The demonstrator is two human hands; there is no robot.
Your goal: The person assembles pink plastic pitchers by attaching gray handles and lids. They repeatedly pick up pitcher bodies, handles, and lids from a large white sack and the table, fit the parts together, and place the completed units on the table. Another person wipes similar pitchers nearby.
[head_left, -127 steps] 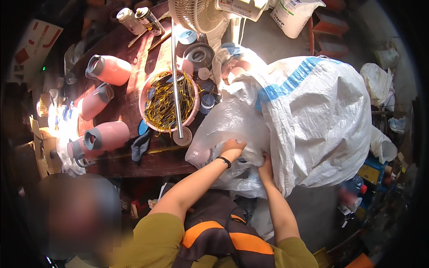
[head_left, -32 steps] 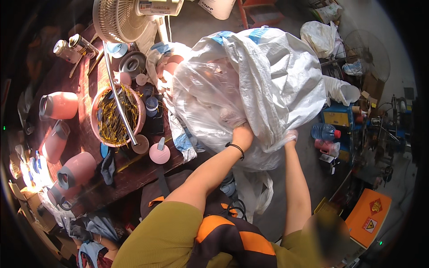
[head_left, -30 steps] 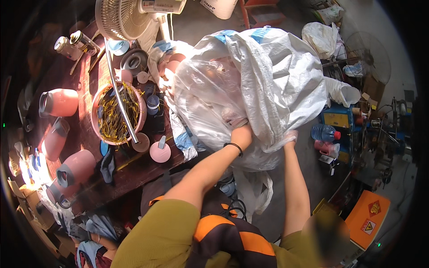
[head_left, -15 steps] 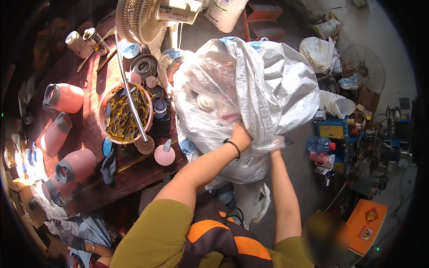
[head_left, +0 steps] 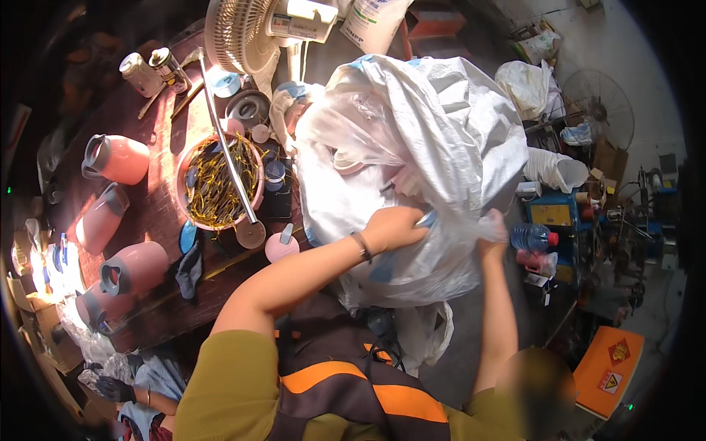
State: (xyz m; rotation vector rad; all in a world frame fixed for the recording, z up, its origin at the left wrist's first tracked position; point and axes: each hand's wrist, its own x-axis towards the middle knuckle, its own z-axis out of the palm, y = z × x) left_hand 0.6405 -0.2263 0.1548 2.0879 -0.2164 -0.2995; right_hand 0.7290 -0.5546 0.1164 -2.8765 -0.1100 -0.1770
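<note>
A big white woven sack (head_left: 463,110) stands before me with a clear plastic liner bag (head_left: 368,132) inside it. Through the film and at its mouth show a pale round part (head_left: 349,160) and pinkish pieces (head_left: 407,180), too unclear to name. My left hand (head_left: 397,228), a dark band at its wrist, is closed on the liner's near edge; a bluish bit shows at its fingertips. To the right, my right hand (head_left: 493,235) is closed round gathered clear plastic, which stretches between the two hands.
On the dark red table at left lie several pink kettle-like jugs (head_left: 125,160), a pink basin (head_left: 261,198) of black-yellow strips and a metal bar (head_left: 232,151). A fan (head_left: 239,37) stands behind. At lower left are another person's gloved hand (head_left: 116,389) and an orange box (head_left: 607,371) at lower right.
My right hand has moved right, drawing the clear plastic out with it. My left hand has come back from the pinkish pieces in the bag's mouth to its near edge. The view has shifted slightly.
</note>
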